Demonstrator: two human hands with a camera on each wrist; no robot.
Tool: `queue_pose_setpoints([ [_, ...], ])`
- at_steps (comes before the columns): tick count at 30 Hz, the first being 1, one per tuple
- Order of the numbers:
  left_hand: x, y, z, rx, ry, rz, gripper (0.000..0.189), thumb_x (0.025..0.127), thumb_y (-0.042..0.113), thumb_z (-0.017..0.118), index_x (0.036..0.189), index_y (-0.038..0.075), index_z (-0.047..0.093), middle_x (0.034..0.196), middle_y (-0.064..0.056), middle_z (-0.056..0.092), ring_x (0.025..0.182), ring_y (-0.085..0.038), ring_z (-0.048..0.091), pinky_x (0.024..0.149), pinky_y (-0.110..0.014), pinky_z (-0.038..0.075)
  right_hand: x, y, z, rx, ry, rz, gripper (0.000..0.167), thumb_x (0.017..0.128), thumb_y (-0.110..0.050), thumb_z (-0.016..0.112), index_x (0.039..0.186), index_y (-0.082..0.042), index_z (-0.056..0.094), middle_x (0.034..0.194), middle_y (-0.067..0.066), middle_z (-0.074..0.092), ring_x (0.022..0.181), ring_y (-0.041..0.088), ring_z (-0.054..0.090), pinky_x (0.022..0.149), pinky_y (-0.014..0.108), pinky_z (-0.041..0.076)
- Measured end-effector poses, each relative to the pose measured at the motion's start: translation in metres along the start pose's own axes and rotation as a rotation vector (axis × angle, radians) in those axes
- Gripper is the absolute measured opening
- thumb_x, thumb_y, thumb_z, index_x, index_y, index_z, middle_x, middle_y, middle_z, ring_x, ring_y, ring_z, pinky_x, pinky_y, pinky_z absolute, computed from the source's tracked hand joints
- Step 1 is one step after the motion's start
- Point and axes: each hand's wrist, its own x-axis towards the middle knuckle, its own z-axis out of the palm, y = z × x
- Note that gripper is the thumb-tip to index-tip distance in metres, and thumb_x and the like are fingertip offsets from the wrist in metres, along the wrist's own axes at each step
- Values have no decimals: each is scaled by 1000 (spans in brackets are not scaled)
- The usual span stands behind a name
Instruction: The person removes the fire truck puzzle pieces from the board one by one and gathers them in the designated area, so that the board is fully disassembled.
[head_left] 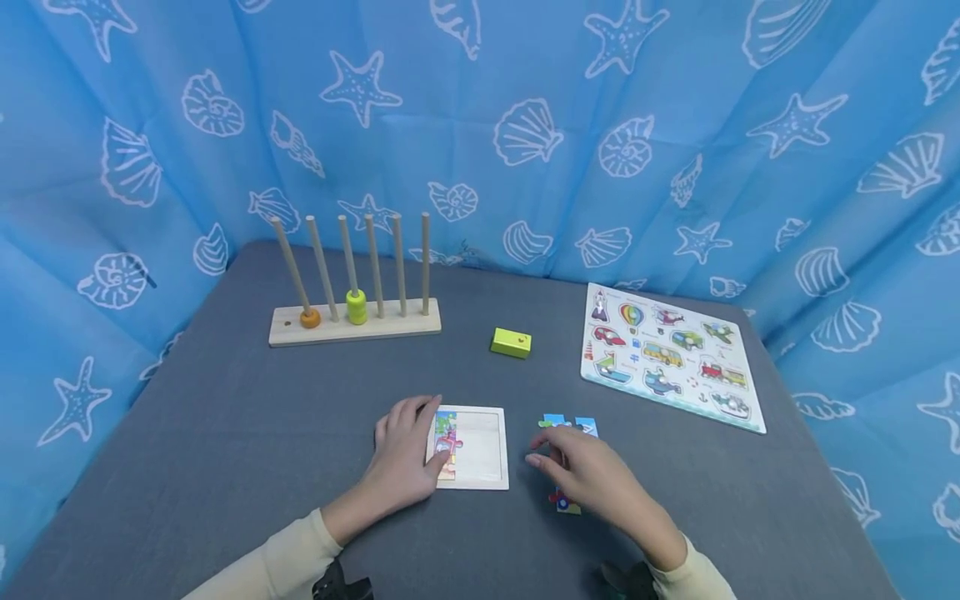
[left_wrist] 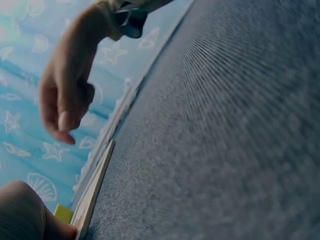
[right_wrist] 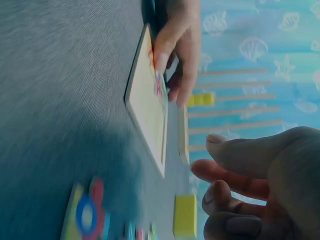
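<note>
My left hand [head_left: 405,454] holds the left side of a small white wooden puzzle tray [head_left: 483,483]. Its thumb lies over joined jigsaw pieces [head_left: 446,423] along the tray's left side, and the other fingers rest at the outer edge. The right part of the tray shows bare wood. To the right, my right hand [head_left: 592,475] hovers above loose jigsaw pieces [head_left: 567,505], partly hiding them. Its fingers [right_wrist: 235,155] are loosely bent, thumb and fingertips apart, with nothing between them in the right wrist view.
A yellow-green block [head_left: 512,342] lies beyond the tray. Behind it at left stands a wooden peg rack [head_left: 352,333] with several upright rods and a few orange and green beads. A vehicle picture board [head_left: 671,358] lies at right. A blue shell-patterned curtain [head_left: 480,142] surrounds the grey table.
</note>
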Motion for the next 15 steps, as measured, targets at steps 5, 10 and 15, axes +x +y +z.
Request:
queue_pose_setpoints([
  [5, 0, 0, 0, 17, 0, -27, 69, 83, 26, 70, 142, 2, 43, 134, -19, 45, 126, -36, 36, 98, -55, 23, 21, -7, 12, 2, -41, -42, 14, 91, -26, 66, 100, -16, 69, 66, -14, 47, 56, 1, 41, 52, 21, 35],
  [10, 0, -5, 1, -2, -16, 12, 67, 83, 28, 69, 141, 4, 45, 132, -16, 46, 123, -33, 38, 97, -55, 23, 40, -11, 26, 49, -57, -100, 12, 90, -23, 68, 99, -15, 67, 73, -11, 50, 62, 3, 44, 56, 21, 39],
  [15, 1, -7, 0, 1, -48, 39, 63, 86, 31, 66, 141, 6, 46, 132, -12, 48, 124, -30, 40, 97, -54, 24, 55, -16, 40, 83, -33, -109, 14, 88, -20, 69, 101, -14, 68, 84, -6, 57, 72, 7, 51, 62, 22, 43],
])
